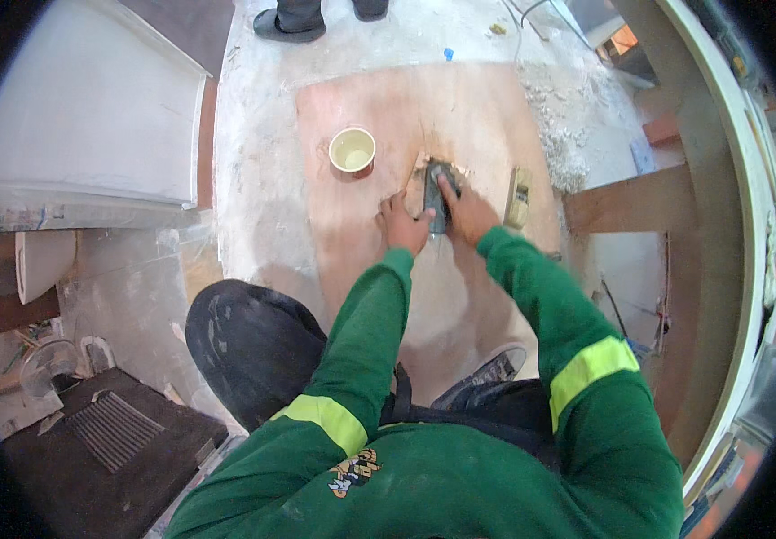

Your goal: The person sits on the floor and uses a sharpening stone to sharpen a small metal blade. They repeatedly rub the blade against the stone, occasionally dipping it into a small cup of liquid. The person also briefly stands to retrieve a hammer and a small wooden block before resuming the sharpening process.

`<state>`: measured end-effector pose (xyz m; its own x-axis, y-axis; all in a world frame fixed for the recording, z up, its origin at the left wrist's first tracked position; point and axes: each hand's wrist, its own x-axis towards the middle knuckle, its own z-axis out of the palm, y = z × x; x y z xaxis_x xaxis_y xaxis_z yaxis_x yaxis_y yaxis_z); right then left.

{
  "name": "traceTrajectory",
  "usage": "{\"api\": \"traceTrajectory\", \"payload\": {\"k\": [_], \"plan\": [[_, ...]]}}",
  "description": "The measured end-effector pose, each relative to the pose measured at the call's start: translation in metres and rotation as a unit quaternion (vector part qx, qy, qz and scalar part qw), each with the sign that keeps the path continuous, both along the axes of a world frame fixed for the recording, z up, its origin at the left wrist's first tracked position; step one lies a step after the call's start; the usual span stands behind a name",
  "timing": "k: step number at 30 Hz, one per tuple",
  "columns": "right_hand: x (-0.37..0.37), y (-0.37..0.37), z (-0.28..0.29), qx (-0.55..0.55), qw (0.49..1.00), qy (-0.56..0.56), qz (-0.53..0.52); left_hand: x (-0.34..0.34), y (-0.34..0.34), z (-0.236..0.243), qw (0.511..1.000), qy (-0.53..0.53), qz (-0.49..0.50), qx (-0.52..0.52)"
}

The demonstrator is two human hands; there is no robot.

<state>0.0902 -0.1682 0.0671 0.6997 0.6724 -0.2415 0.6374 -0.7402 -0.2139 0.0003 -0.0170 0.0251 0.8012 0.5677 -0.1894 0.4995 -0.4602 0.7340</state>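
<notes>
On a reddish-brown board (361, 242) on the floor, both my hands close around a dark grey, narrow flat block (436, 212) that looks like a sharpening stone. My right hand (471, 216) grips it from the right, its index finger pressed along the top near the far end. From the left, my left hand (406, 226) holds it, with the thumb against its near part. Whether a thin blade lies under the fingers is too small to make out. Wet, torn-looking material (421, 166) surrounds the block's far end. To the right lies a small wooden hand plane (518, 199).
A pale yellow cup (352, 150) with liquid stands left of my hands. Pale shavings (560, 135) are heaped beyond the board's right edge. Another person's dark shoes (289, 27) are at the far side. A white panel (92, 99) stands left, and wooden framing (711, 225) right.
</notes>
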Motion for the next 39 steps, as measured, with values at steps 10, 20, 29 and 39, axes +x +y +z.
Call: {"api": "traceTrajectory", "payload": {"k": [10,20,29,39], "plan": [[0.024,0.011,-0.006,0.002,0.998,-0.062,-0.011,0.014,0.002,0.007,0.999,-0.010,0.011,-0.042],[0.022,0.012,-0.008,-0.014,0.996,-0.088,-0.010,0.011,0.000,0.009,1.000,0.013,0.003,-0.025],[0.008,-0.002,0.006,-0.043,0.998,-0.043,0.025,0.013,0.009,0.009,0.999,0.010,-0.009,-0.031],[-0.009,-0.012,-0.012,-0.034,0.998,-0.056,0.006,0.017,0.006,0.012,0.999,0.005,0.020,-0.046]]}}
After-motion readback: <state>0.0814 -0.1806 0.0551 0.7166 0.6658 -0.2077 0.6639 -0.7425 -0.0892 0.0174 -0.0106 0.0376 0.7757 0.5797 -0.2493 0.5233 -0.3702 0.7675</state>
